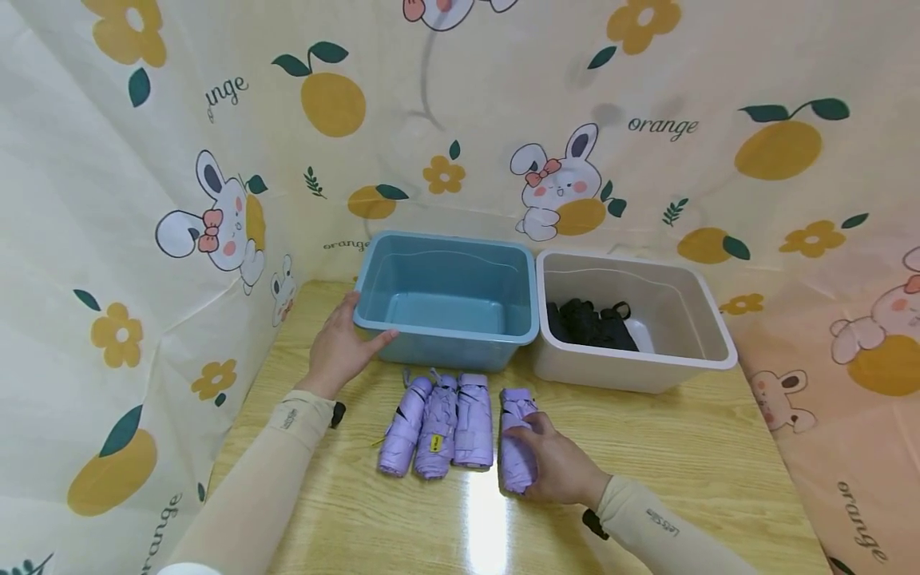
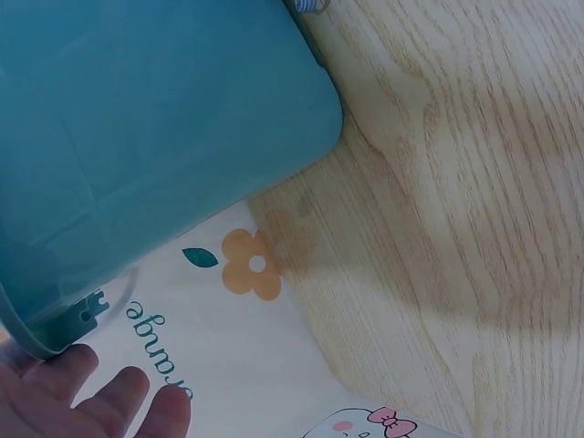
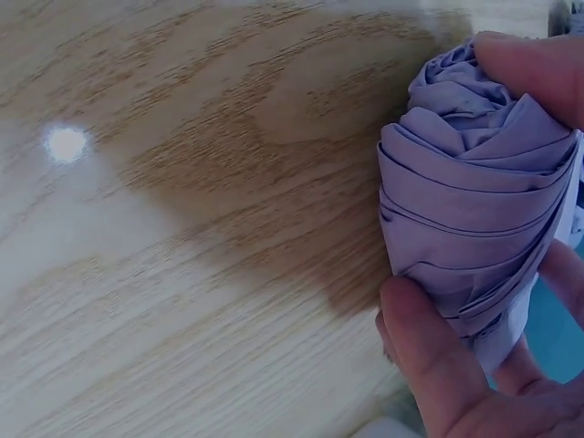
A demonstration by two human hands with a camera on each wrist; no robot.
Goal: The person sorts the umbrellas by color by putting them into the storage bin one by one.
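My right hand (image 1: 564,467) holds a folded purple umbrella (image 1: 517,467) at the right end of a row, thumb on one side and fingers on the other. In the right wrist view, fingertips press its bunched fabric (image 3: 474,210). To its left lie three more folded purple umbrellas: one close by (image 1: 473,423), one with a yellow tag (image 1: 436,423), and a slightly tilted one (image 1: 406,427). My left hand (image 1: 338,347) rests at the front left corner of a blue bin (image 1: 446,351); its fingers (image 2: 119,397) spread beside the rim in the left wrist view.
A white bin (image 1: 611,367) stands against the blue one's right side, with black items (image 1: 592,326) inside. Both bins sit on a wood-grain table (image 1: 647,447), in front of a printed cloth (image 1: 460,104) that hangs at the back and sides.
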